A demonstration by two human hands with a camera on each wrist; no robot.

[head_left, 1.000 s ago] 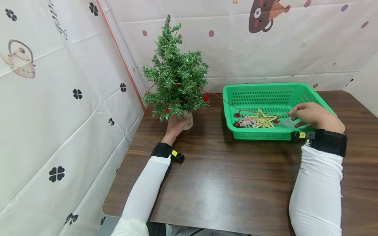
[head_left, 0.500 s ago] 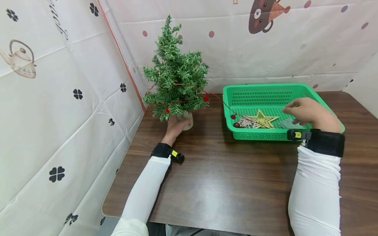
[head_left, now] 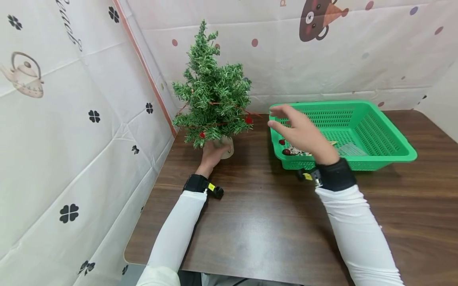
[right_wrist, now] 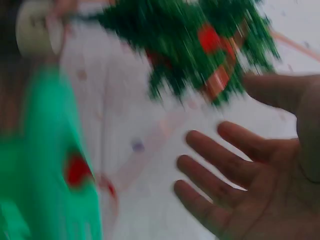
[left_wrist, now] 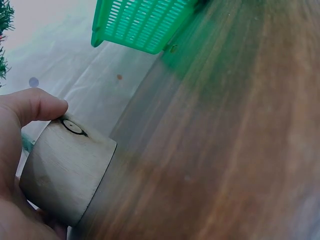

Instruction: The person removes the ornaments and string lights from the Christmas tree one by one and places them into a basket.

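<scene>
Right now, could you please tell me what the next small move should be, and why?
I would probably have the right grip pinch the red garland beside the tree. That grip is open and holds nothing, while the garland extends from the branches toward the green basket. The left grip holds the wooden base, which should help steady it.

Cursive word on wall cloth

A black cursive word (head_left: 69, 29), running downward, is printed on the left wall cloth (head_left: 50, 135); "each" can be made out, first letter unclear. A tan letter (head_left: 283, 3), possibly "p", is printed on the back wall cloth (head_left: 279, 59), near the top edge. Yellow labels (head_left: 211, 186) on both wrist cameras (head_left: 218, 192) cannot be read.
</scene>
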